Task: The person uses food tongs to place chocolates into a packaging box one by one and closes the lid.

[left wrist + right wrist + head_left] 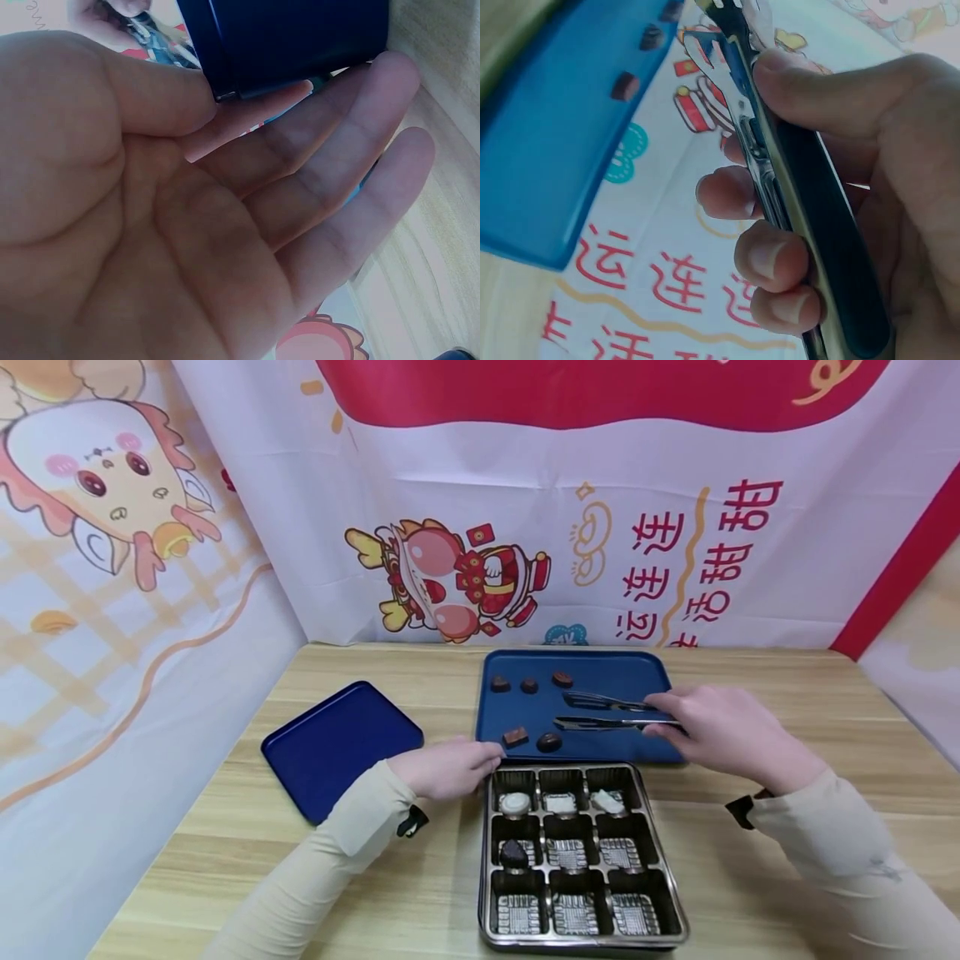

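Observation:
My right hand grips metal serving tongs, thumb on one dark handle and fingers curled round the other. The tongs' arms are spread apart over the blue tray, near several brown chocolates of various shapes. My left hand rests at the far left corner of a compartmented chocolate box, its longer fingers extended, thumb beside the dark corner in the left wrist view. White chocolates sit in the box's far row of compartments; one dark chocolate lies in the middle row's left compartment.
A smaller dark blue tray lies on the left of the wooden table. Behind the table hangs a printed cloth with cartoon figures and red writing. The box stands close against the larger tray's near edge.

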Available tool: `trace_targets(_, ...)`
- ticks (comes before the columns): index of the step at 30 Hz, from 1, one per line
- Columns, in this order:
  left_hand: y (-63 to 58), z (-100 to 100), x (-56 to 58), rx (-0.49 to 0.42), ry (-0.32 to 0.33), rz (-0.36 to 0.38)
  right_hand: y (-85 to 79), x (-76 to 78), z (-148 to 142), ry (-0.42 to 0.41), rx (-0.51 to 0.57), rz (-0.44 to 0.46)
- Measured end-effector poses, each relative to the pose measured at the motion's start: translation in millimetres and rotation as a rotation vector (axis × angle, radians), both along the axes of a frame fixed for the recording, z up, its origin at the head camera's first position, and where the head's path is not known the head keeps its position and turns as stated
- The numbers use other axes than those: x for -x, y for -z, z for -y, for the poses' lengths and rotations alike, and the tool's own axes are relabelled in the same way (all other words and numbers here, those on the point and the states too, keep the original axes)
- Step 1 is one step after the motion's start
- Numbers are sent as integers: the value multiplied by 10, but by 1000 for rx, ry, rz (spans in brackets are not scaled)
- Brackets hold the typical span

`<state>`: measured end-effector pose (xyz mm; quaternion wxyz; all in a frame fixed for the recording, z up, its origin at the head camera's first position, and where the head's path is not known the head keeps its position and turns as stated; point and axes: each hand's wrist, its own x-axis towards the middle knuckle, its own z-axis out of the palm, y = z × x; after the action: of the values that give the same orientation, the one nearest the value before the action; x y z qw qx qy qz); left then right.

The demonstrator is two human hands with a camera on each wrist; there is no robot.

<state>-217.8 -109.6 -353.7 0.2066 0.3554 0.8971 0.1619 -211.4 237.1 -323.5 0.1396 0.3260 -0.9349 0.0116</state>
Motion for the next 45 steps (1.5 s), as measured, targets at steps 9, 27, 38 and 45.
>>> trace_targets(9,-22,-10,-20,-1,-8,7,194,28,117,-59,-16,8)
trace_targets(27,24,4,-41,15,-16,-10,416,-17,352,-42,-14,-47)
trace_targets(38,32,13,-11,-7,1,-19,445,6,395,-26,-23,-76)
trace_targets(45,12,-12,1,-4,1,-12,436,-17,407,-45,-12,-124)
